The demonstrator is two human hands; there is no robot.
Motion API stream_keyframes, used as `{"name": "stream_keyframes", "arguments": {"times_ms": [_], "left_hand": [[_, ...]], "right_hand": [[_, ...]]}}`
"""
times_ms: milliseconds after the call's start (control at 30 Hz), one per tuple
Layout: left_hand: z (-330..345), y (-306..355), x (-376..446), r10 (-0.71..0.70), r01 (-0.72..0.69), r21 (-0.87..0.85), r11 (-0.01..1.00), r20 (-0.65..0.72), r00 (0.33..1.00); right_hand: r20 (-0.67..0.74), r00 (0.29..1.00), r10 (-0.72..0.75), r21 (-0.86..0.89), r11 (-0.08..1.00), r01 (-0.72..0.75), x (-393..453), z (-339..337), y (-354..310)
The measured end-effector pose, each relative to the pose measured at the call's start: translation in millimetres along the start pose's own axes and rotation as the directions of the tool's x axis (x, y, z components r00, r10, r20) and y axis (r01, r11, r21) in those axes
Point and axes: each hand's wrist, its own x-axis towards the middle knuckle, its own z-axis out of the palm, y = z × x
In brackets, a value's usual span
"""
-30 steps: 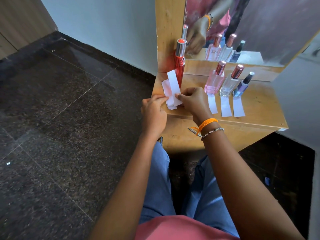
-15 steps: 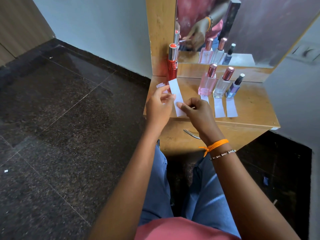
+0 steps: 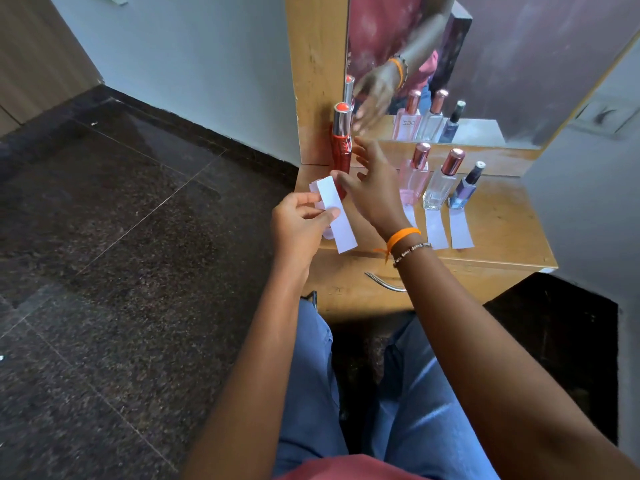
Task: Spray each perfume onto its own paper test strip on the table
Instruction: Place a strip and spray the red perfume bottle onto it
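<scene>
Paper test strips sit at the left end of the scene: the left hand (image 3: 299,225) pinches a small bunch of them between thumb and curled fingers, with one long white paper strip (image 3: 337,214) standing out in front, tilted so its lower end hangs over the front edge of the wooden dressing table (image 3: 498,237). Behind the strip, at the back left corner of the tabletop, a tall red perfume bottle (image 3: 341,147) with a silver collar and red top stands upright against the wooden frame. Just right of it the right hand (image 3: 372,187) hovers with fingers spread and straight, holding nothing, its fingertips near the red bottle and its thumb close to the top of the held strip; whether it touches either cannot be told. An orange thread (image 3: 401,237) and a beaded bracelet (image 3: 414,251) ring that wrist. Further right, a pink perfume bottle (image 3: 415,178) with a rose-gold cap stands partly hidden behind the hand, then a clear glass bottle (image 3: 441,185) with a similar cap, then a small blue-violet bottle (image 3: 465,188) with a dark cap. A white strip lies flat in front of each: one mostly hidden under the wrist (image 3: 410,216), one before the clear bottle (image 3: 435,230), one before the blue bottle (image 3: 460,230). A mirror (image 3: 502,64) behind the bottles reflects them.
</scene>
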Motion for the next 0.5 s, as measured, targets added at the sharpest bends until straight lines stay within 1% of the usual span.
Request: {"name": "stream_keyframes", "arguments": {"times_ms": [133, 267, 400, 500], "left_hand": [[-4, -4, 2, 0.011, -0.011, 0.043, 0.999, -0.013, 1.0], [-8, -3, -1, 0.021, -0.021, 0.03, 0.999, -0.019, 1.0], [-9, 0, 0, 0.029, -0.029, 0.023, 0.999, -0.024, 0.999], [-5, 1, 0, 0.045, -0.043, 0.086, 0.995, -0.017, 0.999]], "right_hand": [[-0.066, 0.998, -0.019, -0.1, 0.995, 0.013, 9, 16, 5], [-0.127, 0.99, -0.053, -0.213, 0.977, 0.025, 6, 19, 8], [-0.148, 0.985, -0.093, -0.197, 0.978, 0.063, -8, 9, 6], [-0.174, 0.971, -0.163, -0.165, 0.977, 0.135, -21, -7, -3]]}}
